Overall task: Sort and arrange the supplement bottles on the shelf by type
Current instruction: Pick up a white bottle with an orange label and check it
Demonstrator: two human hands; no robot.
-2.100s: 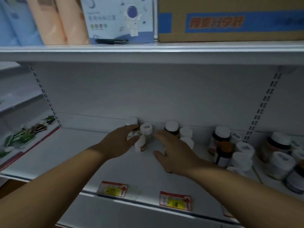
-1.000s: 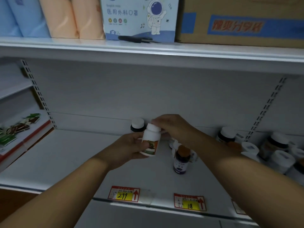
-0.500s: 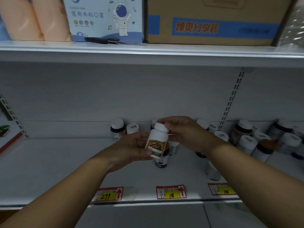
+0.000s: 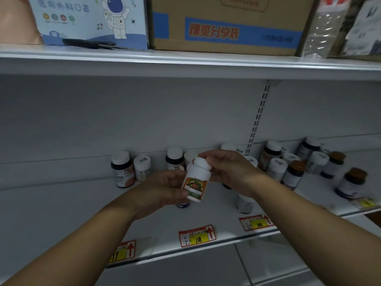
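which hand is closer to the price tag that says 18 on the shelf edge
Left. The left hand, gripping the white bottle by its body, sits just above and left of the tag; the right hand is higher, at the bottle's cap.

Middle price tag [image 4: 197, 236] on the shelf edge reads "18"; right price tag [image 4: 256, 223] reads "108".

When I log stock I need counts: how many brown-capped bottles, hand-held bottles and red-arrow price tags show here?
Brown-capped bottles: 3
White bottle held in left hand and right hand: 1
Red-arrow price tags: 3
Total: 7
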